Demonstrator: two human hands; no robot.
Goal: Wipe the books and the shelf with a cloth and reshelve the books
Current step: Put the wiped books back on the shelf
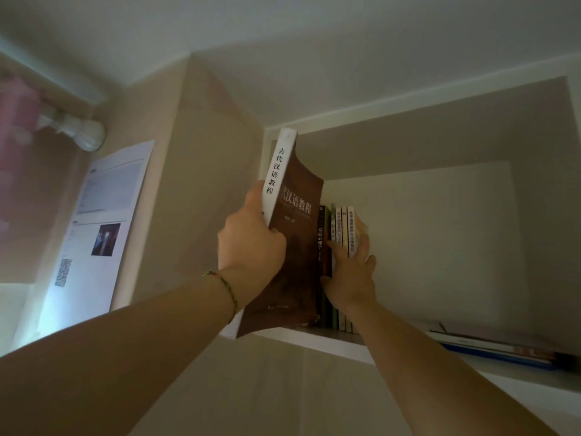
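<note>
While one brown book [292,234] is gripped at its white spine by the left hand [251,243], tilted at the left end of the shelf [317,343], five upright books [338,234] are counted beside it in the same compartment. These are pressed by the straight-fingered right hand [352,278]. Several flat books [493,349] are stacked well apart on the right.
</note>
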